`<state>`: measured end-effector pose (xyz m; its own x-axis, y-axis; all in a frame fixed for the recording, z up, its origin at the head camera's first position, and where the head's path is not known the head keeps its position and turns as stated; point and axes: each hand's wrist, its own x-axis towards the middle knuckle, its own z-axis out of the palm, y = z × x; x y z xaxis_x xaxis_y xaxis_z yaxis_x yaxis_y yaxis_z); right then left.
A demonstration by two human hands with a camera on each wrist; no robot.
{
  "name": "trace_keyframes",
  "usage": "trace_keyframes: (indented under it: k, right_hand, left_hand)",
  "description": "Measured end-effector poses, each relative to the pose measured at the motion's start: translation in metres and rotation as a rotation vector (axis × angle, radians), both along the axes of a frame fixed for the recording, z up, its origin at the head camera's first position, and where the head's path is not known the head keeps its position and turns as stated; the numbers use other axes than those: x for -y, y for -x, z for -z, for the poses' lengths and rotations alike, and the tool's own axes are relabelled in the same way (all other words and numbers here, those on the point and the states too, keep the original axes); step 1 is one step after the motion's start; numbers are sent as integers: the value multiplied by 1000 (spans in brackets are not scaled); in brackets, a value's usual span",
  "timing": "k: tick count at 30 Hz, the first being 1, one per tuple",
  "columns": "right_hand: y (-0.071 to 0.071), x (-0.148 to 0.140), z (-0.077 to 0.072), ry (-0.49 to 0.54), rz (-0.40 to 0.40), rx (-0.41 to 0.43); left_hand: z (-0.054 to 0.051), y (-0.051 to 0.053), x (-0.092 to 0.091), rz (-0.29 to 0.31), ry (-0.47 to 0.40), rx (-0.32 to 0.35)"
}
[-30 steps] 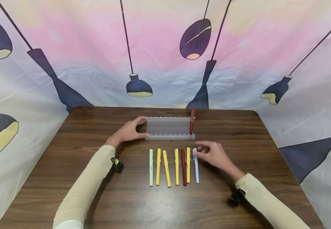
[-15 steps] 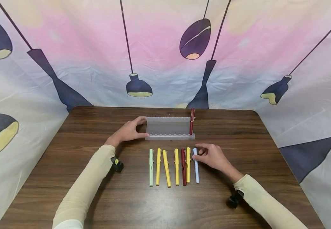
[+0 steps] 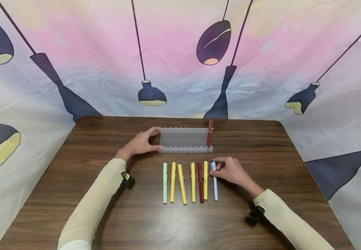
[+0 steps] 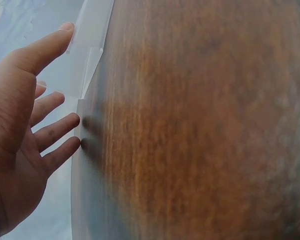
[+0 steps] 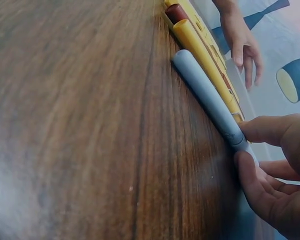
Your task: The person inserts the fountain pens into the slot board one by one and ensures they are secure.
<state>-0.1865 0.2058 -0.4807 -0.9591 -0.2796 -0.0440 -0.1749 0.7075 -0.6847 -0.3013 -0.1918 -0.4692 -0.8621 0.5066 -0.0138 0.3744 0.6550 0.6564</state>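
Toward the back of the table stands a clear plastic pen rack with notched rails. My left hand holds its left end, thumb at the front rail and fingers toward the back one; in the left wrist view the thumb touches the clear plastic. A dark red pen lies across the rack's rightmost notches. My right hand pinches a light blue pen near its cap between thumb and forefinger. That pen's barrel still lies along the tabletop in the right wrist view.
Left of the blue pen lie a yellow pen, another dark red pen, more yellow pens and a light green pen in a loose row. The wooden table meets a printed cloth backdrop.
My right hand has come slightly down along the light blue pen, its thumb and forefinger closing on it. The pen has barely shifted to the right. My left hand stays on the rack.
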Motion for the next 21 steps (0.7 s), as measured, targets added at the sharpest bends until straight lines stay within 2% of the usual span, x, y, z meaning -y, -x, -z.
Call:
trace_keyframes:
  k: [21]
  right_hand:
    - [-2, -4, -3, 41, 15, -2]
  left_hand:
    - [-1, -1, -1, -1, 11, -11]
